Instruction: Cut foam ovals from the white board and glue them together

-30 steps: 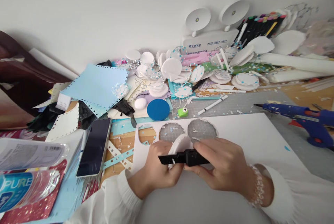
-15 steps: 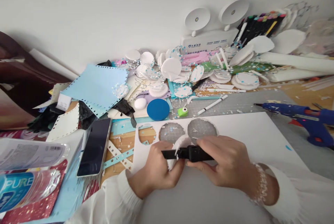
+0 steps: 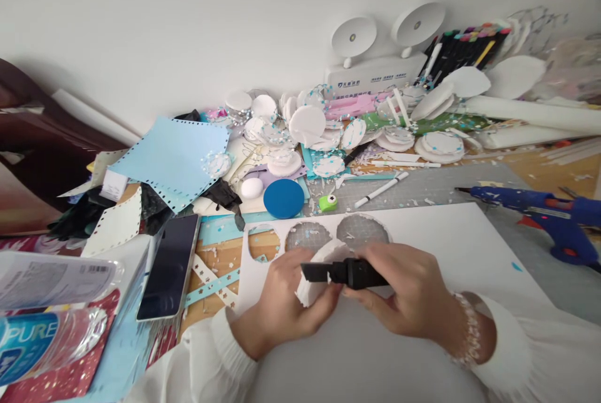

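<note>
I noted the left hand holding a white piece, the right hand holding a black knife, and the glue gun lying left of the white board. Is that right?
Not quite: the head view shows the glue gun lying right of the white board, not left. The rest stands: the left hand holds the white piece and the right hand the black knife.

White disc partly hidden behind knife, blue-labelled bottle cut off left, glue gun cut off right
</note>
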`<control>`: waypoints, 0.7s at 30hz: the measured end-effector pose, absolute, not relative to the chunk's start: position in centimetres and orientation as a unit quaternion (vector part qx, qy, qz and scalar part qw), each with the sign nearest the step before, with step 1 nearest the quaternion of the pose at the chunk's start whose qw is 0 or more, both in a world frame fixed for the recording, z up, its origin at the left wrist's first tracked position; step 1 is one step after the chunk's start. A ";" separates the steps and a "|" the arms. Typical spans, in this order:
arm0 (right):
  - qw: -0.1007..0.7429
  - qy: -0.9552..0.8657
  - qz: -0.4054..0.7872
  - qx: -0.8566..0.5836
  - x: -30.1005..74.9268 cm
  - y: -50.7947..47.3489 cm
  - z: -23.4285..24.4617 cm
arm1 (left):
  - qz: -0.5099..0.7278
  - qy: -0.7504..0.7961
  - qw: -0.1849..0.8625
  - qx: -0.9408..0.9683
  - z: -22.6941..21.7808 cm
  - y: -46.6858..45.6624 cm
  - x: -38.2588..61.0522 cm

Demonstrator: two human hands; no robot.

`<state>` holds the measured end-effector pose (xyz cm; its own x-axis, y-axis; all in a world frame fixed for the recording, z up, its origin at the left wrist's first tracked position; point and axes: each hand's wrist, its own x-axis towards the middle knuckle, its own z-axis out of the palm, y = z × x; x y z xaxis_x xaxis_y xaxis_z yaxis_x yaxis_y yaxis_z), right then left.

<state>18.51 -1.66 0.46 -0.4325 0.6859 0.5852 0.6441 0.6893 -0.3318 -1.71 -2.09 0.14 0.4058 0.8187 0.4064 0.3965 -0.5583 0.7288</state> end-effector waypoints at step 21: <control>0.343 -0.870 -0.009 -0.354 18.1 -1.7 0.0 | 0.358 0.366 0.308 0.802 -0.4 -1.8 -1.8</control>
<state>18.14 -1.70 -0.03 -0.5137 0.6093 0.6040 0.6218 0.7495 -0.2272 -1.83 -1.81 -0.43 0.4762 0.8070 0.3493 0.3659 -0.5431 0.7558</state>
